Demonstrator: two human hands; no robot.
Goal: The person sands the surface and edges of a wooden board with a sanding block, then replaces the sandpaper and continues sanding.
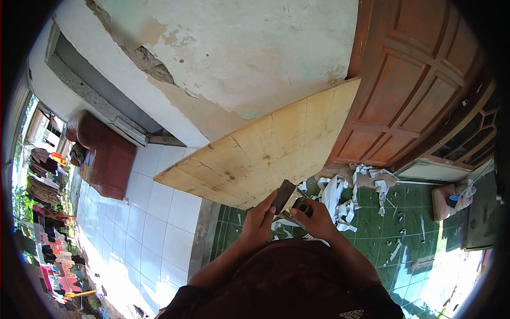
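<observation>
In front of my chest, my left hand (258,220) is closed around a dark brown, flat rectangular block (284,194) that tilts upward. Close beside it, my right hand (317,219) grips a dark piece with a round end (304,208); its exact kind I cannot tell. A pale beige strip (290,201) shows between the two dark pieces. Just beyond my hands lies a large light wooden board (265,143), its near edge by my left fingertips. Part of each held piece is hidden by my fingers.
White curled strips (334,196) litter the green tiled floor (409,212) to the right. A brown panelled door (393,101) stands behind the board. White tiles (159,212) and a dark red sofa (111,159) are at left, and laundry (56,234) hangs outside.
</observation>
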